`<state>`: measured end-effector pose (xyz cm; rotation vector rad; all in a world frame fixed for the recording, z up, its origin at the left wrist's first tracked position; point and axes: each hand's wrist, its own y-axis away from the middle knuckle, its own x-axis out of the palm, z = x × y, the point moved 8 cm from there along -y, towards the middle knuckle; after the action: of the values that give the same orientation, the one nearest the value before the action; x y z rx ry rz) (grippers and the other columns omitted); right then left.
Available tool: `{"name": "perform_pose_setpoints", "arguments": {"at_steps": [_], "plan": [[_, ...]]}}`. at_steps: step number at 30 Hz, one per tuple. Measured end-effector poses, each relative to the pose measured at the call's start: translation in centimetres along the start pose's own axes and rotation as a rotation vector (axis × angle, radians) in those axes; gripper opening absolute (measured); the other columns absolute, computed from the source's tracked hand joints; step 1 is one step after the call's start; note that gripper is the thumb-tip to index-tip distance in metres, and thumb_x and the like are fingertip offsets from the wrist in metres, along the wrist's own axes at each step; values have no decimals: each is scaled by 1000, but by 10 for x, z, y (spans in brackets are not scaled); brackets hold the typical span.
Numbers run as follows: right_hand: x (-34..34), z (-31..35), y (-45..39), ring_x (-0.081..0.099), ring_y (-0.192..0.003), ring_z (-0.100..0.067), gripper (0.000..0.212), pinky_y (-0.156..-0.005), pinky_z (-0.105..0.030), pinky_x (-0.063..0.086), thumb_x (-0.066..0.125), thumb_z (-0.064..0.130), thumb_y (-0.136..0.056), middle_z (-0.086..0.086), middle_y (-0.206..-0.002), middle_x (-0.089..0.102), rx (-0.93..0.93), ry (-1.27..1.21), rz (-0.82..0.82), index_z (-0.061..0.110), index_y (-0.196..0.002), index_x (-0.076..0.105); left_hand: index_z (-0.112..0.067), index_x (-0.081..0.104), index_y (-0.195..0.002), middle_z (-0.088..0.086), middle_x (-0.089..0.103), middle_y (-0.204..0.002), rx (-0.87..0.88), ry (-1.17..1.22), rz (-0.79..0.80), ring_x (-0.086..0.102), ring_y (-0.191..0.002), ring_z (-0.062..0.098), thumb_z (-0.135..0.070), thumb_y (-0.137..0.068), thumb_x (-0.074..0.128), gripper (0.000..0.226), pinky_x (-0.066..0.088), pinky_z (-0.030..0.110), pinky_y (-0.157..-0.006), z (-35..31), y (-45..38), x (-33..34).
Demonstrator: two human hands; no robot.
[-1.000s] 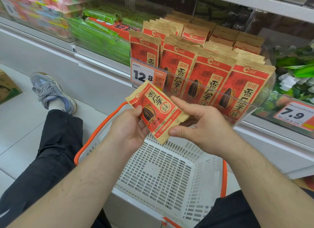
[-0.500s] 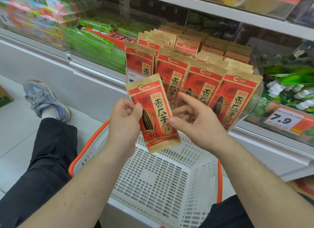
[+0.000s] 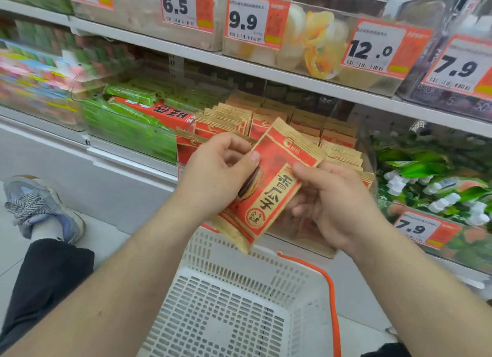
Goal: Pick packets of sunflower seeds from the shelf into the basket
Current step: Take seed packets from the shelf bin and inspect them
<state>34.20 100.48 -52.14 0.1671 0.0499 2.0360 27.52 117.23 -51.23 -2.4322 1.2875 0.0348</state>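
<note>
1. A red-and-tan sunflower seed packet (image 3: 269, 181) is held tilted, its top toward 1 o'clock, above the far rim of the white basket (image 3: 229, 303).
2. The left hand (image 3: 215, 178) pinches the packet's left edge with its thumb on the front; the right hand (image 3: 332, 205) grips its right side, fingers curled behind.
3. Behind the hands, toward 12 o'clock, more seed packets (image 3: 266, 117) stand in rows in a clear shelf bin (fronts mostly hidden).
4. Green snack packs (image 3: 127, 122), blurred and possibly wafers, lie at 10 o'clock.
5. A "7.9" price tag (image 3: 420, 229) sits at 3 o'clock.
</note>
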Motion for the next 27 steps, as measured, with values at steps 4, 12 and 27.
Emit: {"name": "perform_pose_setpoints", "arguments": {"at_steps": [4,12,27], "plan": [[-18,24,-13,67,-52,-15,15,-44,-19,53,58,13,-97,-10,-72,70,-4,-343,-180,5,-110,61,-34,57,-82,-21,64,-74,196,-21,-167,62,-74,3,-41,-89,53,11,51,32,-71,-31,-31,-19],[-38,75,-53,76,-82,-20,6,-68,-28,61,57,11,-99,-9,-97,76,-197,-219,-332,13,-101,62,-32,68,-92,-14,64,-104,320,-819,74,52,-111,15,-42,-98,39,31,29,41,-94,-27,-63,7],[16,67,-145,71,-78,-17,17,-73,-35,58,75,35,-85,0,-86,75,-177,1137,-8,21,-94,75,-36,51,-66,-20,52,-73,290,-959,224,48,-101,8,-56,-92,24,42,22,48,-104,-12,-62,16]]}}
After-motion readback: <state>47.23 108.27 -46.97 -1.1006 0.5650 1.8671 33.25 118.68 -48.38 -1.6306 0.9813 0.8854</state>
